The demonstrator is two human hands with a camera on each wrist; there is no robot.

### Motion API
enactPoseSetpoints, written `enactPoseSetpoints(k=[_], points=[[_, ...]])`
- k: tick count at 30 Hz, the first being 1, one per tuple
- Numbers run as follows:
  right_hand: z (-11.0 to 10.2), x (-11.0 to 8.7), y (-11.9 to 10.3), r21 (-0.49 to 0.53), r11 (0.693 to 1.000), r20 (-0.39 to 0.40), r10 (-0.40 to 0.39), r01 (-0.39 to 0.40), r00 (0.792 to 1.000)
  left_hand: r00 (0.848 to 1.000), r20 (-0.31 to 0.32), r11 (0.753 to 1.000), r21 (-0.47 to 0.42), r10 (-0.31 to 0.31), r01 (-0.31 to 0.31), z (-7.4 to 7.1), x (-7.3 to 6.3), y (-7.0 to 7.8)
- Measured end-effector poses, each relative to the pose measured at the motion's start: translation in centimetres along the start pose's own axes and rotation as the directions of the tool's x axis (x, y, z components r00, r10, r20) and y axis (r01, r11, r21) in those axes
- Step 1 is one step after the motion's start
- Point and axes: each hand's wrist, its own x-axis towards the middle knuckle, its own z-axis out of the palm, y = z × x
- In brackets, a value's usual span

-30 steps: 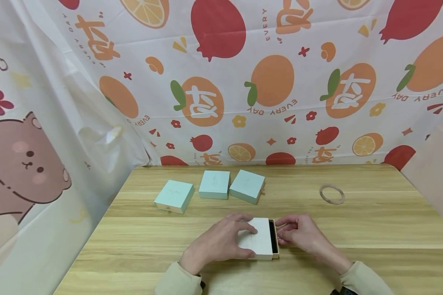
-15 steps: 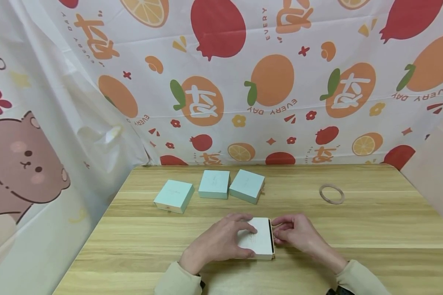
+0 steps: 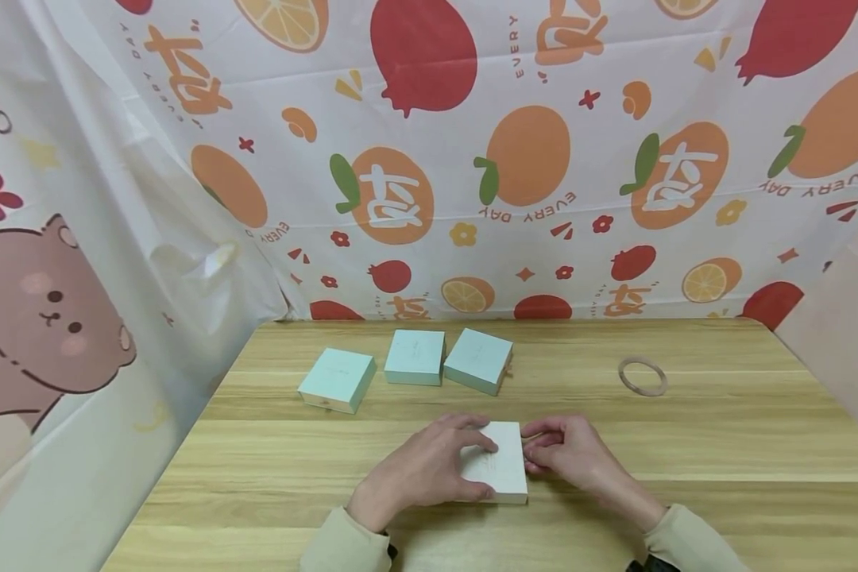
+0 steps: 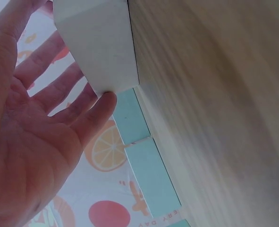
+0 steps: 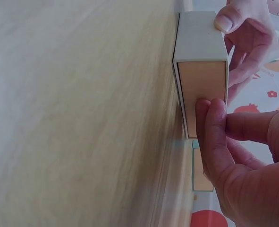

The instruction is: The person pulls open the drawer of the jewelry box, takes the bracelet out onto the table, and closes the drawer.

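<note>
A white slide-out box lies flat near the front of the wooden table. My left hand holds its left part, thumb along the near edge and fingers spread over the top to the far side. At the box's right end, my right hand presses its fingertips against the drawer. In the right wrist view the tan drawer front sits level with the white sleeve, two fingertips on it. The left wrist view shows the box's closed side with fingers behind it.
Three mint-green boxes stand farther back: one at the left, one in the middle and one beside it. A greyish bangle-like ring lies at the back right. Behind the table hangs a fruit-print curtain.
The drawer has slid left into the white sleeve, its dark interior now covered. My right hand has moved left with it, while my left hand has stayed on the box.
</note>
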Motion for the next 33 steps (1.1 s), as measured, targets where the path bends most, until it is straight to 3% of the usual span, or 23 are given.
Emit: enactPoseSetpoints(k=[5,17,24,29,33], points=[[-0.3,0.0,0.1,0.024,0.999,0.03,0.025,-0.025,0.999,1.0,0.008,1.0,0.018,-0.006,0.006,0.0,0.1,0.2],[-2.2,-1.1,0.9,0.006,1.0,0.068,-0.011,0.011,0.998,1.0,0.012,1.0,0.001,-0.001,0.001,-0.3,-0.8,0.5],[-3.6,-2.2,1.5,-0.044,0.998,0.062,-0.04,0.043,0.997,0.999,-0.031,0.999,0.035,0.03,-0.029,-0.1,-1.4,1.0],[-4.5,-2.8,2.1,-0.045,0.997,0.061,-0.052,0.054,0.997,0.997,-0.065,0.999,0.043,0.027,-0.024,0.4,-0.9,1.1],[-5.3,-3.2,2.4,-0.046,0.997,0.025,-0.055,0.056,0.998,0.996,-0.072,0.998,0.046,0.043,-0.04,0.9,0.5,1.3]])
